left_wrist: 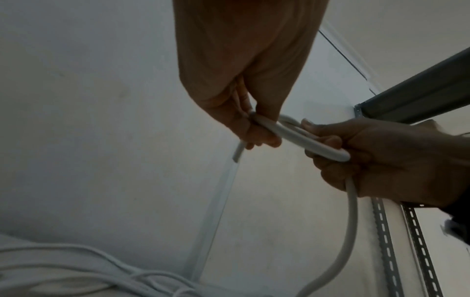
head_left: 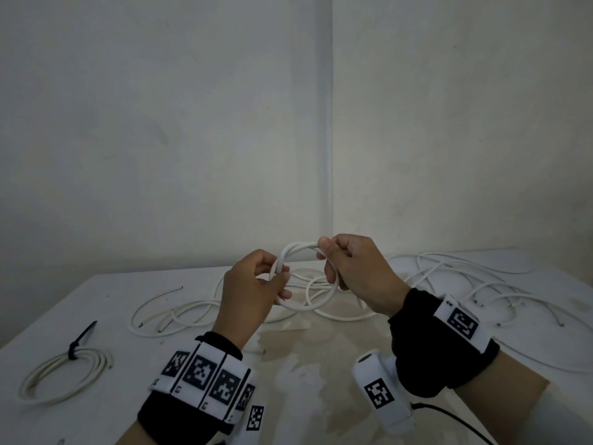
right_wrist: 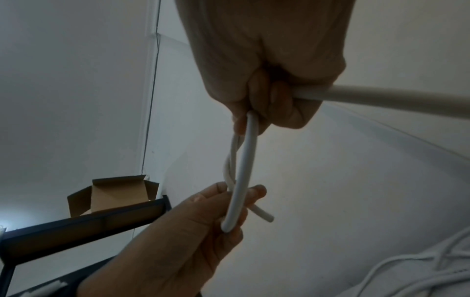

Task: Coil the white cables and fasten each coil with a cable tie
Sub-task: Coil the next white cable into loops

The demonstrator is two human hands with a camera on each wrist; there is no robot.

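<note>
Above the table, both hands hold a small loop of white cable [head_left: 300, 248]. My left hand [head_left: 256, 284] pinches the loop's left side, where the strands cross [left_wrist: 264, 123] and a short cut end [left_wrist: 59, 153] sticks out below the fingers. My right hand [head_left: 349, 268] grips the loop's right side in curled fingers [right_wrist: 277, 100], and the cable's free length [right_wrist: 381, 100] runs out of its fist. A finished coil [head_left: 61, 375] bound with a black cable tie [head_left: 80, 340] lies at the table's left front.
Several loose white cables [head_left: 449, 284] sprawl over the back and right of the white table [head_left: 321, 364]. Walls stand close behind. The wrist views show a dark metal shelf [left_wrist: 419, 94] and an open cardboard box [right_wrist: 114, 197].
</note>
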